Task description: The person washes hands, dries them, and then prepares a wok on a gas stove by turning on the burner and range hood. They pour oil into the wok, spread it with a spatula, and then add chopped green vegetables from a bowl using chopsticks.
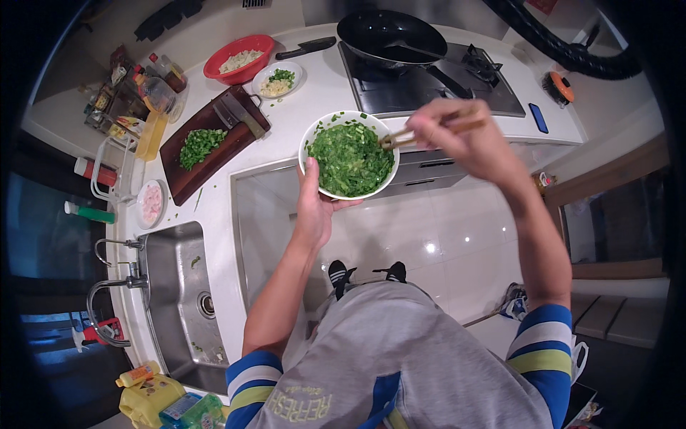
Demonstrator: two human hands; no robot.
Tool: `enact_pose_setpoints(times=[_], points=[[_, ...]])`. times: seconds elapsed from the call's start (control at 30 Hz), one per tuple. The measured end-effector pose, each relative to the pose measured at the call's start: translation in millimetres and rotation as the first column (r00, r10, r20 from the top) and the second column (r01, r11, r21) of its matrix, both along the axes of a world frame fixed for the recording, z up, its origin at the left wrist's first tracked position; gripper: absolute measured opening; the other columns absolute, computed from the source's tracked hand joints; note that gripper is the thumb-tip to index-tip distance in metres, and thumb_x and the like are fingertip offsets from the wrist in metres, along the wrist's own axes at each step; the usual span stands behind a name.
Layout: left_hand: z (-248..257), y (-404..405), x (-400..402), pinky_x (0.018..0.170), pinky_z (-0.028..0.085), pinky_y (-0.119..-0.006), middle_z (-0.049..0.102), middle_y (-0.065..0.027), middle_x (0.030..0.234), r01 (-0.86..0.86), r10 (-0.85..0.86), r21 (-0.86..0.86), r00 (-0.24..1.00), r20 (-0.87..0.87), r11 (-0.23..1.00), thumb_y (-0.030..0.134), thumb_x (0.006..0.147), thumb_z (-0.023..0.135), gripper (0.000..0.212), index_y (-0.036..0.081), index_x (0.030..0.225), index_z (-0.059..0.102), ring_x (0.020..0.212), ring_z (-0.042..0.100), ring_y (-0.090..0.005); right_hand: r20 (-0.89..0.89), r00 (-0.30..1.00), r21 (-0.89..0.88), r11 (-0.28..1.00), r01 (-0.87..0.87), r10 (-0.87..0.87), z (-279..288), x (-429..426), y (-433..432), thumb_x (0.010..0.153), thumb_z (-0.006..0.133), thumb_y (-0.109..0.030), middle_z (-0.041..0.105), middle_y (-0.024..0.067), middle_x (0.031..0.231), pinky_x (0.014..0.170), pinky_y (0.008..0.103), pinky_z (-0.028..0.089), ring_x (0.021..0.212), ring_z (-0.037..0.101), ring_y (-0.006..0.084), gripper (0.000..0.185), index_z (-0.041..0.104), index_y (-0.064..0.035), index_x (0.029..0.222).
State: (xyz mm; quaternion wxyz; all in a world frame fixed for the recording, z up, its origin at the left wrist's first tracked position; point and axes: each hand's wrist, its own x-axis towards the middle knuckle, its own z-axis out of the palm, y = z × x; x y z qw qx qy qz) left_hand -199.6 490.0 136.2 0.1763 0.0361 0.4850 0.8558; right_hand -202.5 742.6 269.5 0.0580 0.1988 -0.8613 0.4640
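Note:
My left hand point(316, 214) holds a white bowl point(394, 170) from below and the left side, thumb on the rim. Chopped green leaves in a wet, glossy mix point(351, 158) fill much of it. My right hand point(455, 137) grips wooden chopsticks point(399, 139), their tips inside the bowl at its right edge; the hand is slightly blurred. To the left, a dark wooden cutting board point(214, 155) carries chopped greens point(201, 147) and a cleaver point(236, 113). Behind it stand a small white plate point(277, 79) of chopped greens and pale minced bits, and a red bowl point(238, 59) with pale pieces.
A black wok point(391, 40) with a ladle in it sits on the gas hob point(434, 80). A black knife point(306, 48) lies left of it. A phone point(538, 118) is at the right. A steel sink point(182, 305), a plate of pale pink pieces point(151, 204) and bottles line the left.

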Motion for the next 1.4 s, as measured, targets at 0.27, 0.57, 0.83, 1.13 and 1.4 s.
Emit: enact_pose_setpoints(times=[0.27,0.57,0.83,1.13,1.4], points=[[-0.6,0.8,-0.3,0.082,0.063,-0.044,0.056,-0.0183,0.136,0.038,-0.038,0.011,0.999,0.025,0.999,0.058,0.106,0.033,0.062,0.012,0.147,0.029,0.11,0.068,-0.0293,-0.172,0.965,0.046,0.98,-0.193,0.198,8.1,17.9,-33.7,0.097,0.068,-0.013,0.072,0.0098,0.085,0.064,0.0266,0.053,0.073,0.066,0.0136,0.018,0.075,0.004,0.099],[4.0,-5.2,5.2,0.074,0.066,-0.039,0.058,-0.0164,0.134,0.076,-0.076,-0.003,0.997,0.018,0.997,0.058,0.106,0.033,0.062,0.013,0.148,0.03,0.109,0.069,-0.0251,-0.113,0.983,0.147,0.981,-0.127,0.145,5.2,0.3,-1.5,0.098,0.067,-0.017,0.074,0.0102,0.087,0.065,0.0266,0.056,0.072,0.069,0.0147,0.028,0.074,0.0061,0.083],[-6.4,-5.5,2.5,0.076,0.065,-0.041,0.051,-0.0177,0.138,0.009,-0.007,-0.026,0.998,0.07,1.0,0.059,0.105,0.035,0.064,0.013,0.148,0.023,0.112,0.067,-0.0293,0.059,0.997,0.12,0.992,0.045,-0.052,15.0,30.0,-14.3,0.097,0.067,-0.012,0.075,0.0143,0.091,0.062,0.0296,0.056,0.07,0.07,0.0166,0.023,0.074,0.0077,0.087],[-7.8,-3.8,0.9,0.078,0.065,-0.043,0.047,-0.0191,0.142,0.029,-0.029,0.001,0.997,0.074,1.0,0.06,0.104,0.038,0.067,0.013,0.149,0.022,0.115,0.066,-0.0314,0.12,0.976,-0.186,0.961,0.204,-0.184,14.8,8.9,-13.7,0.096,0.07,-0.021,0.07,0.0061,0.074,0.062,0.0239,0.055,0.066,0.065,0.008,0.025,0.073,0.0034,0.089],[-2.8,3.0,3.0,0.081,0.064,-0.043,0.058,-0.0169,0.137,0.001,0.004,-0.08,0.998,0.06,0.997,0.066,0.103,0.033,0.073,0.01,0.15,0.034,0.115,0.067,-0.0283,0.173,0.977,-0.183,0.971,0.154,-0.122,22.4,28.0,-24.5,0.097,0.069,-0.022,0.068,0.0051,0.071,0.059,0.0245,0.053,0.064,0.064,0.0088,0.031,0.071,0.0051,0.083]])
